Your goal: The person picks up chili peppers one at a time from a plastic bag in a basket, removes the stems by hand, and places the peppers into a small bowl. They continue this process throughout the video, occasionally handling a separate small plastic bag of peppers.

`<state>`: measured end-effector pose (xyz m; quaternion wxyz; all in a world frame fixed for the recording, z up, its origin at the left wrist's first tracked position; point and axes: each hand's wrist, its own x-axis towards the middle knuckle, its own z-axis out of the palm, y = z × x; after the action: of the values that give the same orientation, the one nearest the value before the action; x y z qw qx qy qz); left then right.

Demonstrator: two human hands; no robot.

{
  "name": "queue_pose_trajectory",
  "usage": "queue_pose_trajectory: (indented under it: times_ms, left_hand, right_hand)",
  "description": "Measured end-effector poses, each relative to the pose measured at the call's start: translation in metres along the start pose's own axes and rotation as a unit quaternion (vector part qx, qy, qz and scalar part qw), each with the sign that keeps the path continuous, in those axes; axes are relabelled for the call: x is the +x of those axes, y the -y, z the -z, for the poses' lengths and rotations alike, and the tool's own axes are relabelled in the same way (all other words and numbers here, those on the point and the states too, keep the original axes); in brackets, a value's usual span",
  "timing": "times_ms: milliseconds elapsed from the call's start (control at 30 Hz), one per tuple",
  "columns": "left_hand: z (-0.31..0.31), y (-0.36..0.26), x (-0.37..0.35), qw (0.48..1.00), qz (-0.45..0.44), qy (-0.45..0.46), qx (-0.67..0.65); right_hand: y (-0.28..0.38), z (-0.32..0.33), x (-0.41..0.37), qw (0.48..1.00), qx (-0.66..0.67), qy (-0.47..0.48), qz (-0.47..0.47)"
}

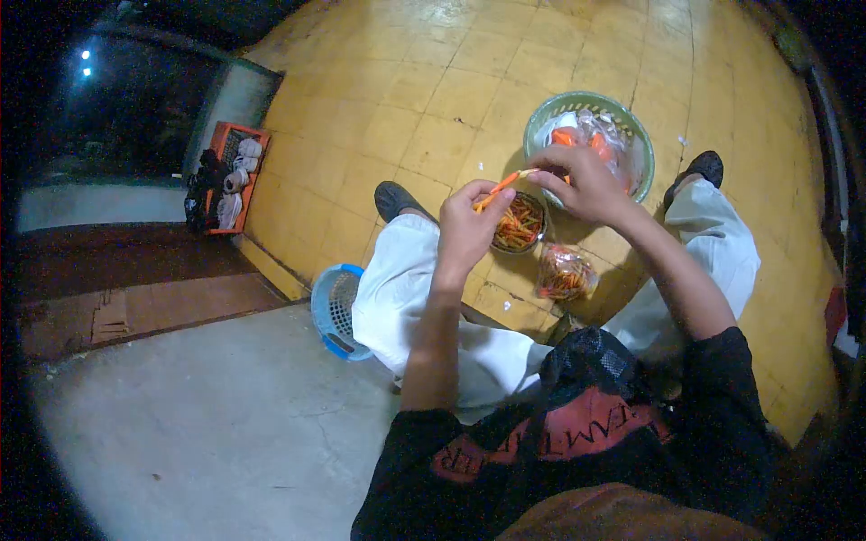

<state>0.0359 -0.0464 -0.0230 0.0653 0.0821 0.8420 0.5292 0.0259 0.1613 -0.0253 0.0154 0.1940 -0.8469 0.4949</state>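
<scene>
Between my two hands is a slender orange chili pepper [507, 184], pale yellow toward its right end. My left hand [468, 219] pinches its lower left part, and bits of orange show between the fingers. The fingers of my right hand [582, 183] are closed at the pale end. Just below the hands, a round bowl [542, 236] holds many red, orange and green chilies [516, 225]. A clear plastic bag of chilies [566, 273] lies beside it. Behind my right hand stands a green basket [534, 120] with clear plastic bags and orange items inside.
A blue perforated basket [329, 335] stands tilted against my left leg. My feet flank the bowl and green basket on the yellow tiled floor [388, 108]. Farther left, an orange crate [255, 171] holds shoes. A raised grey concrete surface [216, 415] lies at lower left.
</scene>
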Motion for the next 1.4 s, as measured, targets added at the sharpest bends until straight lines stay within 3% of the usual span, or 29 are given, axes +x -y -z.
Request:
queue_pose_trajectory:
  times_ms: [100, 300, 367, 433, 533, 600, 667, 800, 867, 933, 1000, 1067, 1167, 1233, 1267, 1333, 1400]
  left_hand:
    - [-0.004, 0.008, 0.002, 0.997, 0.037, -0.012, -0.067]
    - [-0.001, -0.013, -0.003, 0.999, 0.0, -0.003, -0.041]
    - [-0.003, -0.006, -0.002, 0.998, 0.0, -0.001, -0.057]
    - [-0.007, 0.002, 0.0, 0.997, 0.0, 0.001, -0.072]
    - [-0.011, 0.007, 0.002, 0.998, -0.02, -0.025, -0.063]
    - [-0.009, 0.002, 0.002, 0.995, -0.083, -0.061, 0.014]
    - [-0.012, 0.001, 0.001, 0.993, -0.087, -0.072, 0.036]
    - [-0.017, -0.005, -0.002, 0.986, -0.067, -0.074, 0.133]
    - [-0.015, 0.009, 0.0, 0.988, -0.07, -0.075, 0.117]
    - [-0.011, 0.017, 0.002, 0.989, -0.076, -0.074, 0.1]
    - [-0.003, 0.015, 0.001, 0.979, -0.011, -0.02, 0.202]
    - [-0.001, 0.034, 0.0, 0.971, -0.003, 0.005, 0.238]
    - [0.0, 0.043, 0.002, 0.975, -0.036, 0.017, 0.217]
    - [-0.001, 0.033, 0.002, 0.991, 0.114, 0.058, -0.035]
    - [-0.001, 0.023, 0.001, 0.991, 0.111, 0.059, -0.035]
    - [-0.002, 0.006, -0.003, 0.944, 0.183, 0.113, -0.25]
    - [-0.007, 0.003, -0.003, 0.943, 0.175, 0.113, -0.26]
  right_hand:
    - [0.001, 0.002, 0.0, 1.0, 0.013, 0.008, -0.015]
    - [0.005, 0.0, -0.001, 0.998, 0.068, -0.013, -0.007]
    - [0.009, 0.003, 0.0, 0.995, 0.079, 0.038, -0.055]
    - [0.005, -0.004, -0.001, 0.995, 0.089, 0.01, -0.05]
    - [0.001, -0.009, -0.002, 0.992, 0.105, -0.005, -0.067]
    - [0.001, -0.007, -0.001, 0.99, 0.111, 0.008, -0.091]
    - [0.009, -0.003, -0.001, 0.997, -0.019, 0.015, -0.077]
    - [-0.001, -0.013, -0.002, 0.99, -0.131, -0.006, -0.058]
    - [-0.016, -0.012, -0.003, 0.973, -0.218, -0.005, -0.07]
    - [-0.025, -0.002, -0.002, 0.963, -0.251, 0.027, -0.095]
    - [-0.015, 0.015, -0.001, 0.919, -0.35, 0.054, -0.172]
    - [-0.022, 0.019, -0.004, 0.911, -0.355, 0.071, -0.196]
    - [-0.042, 0.013, -0.009, 0.898, -0.419, 0.017, -0.133]
    - [-0.043, 0.009, -0.011, 0.968, -0.245, 0.036, -0.046]
    - [-0.03, 0.008, -0.009, 0.967, -0.247, 0.034, -0.045]
    - [-0.002, 0.002, -0.006, 0.994, -0.07, 0.059, 0.062]
    - [0.015, -0.008, -0.01, 0.996, -0.043, 0.045, 0.057]
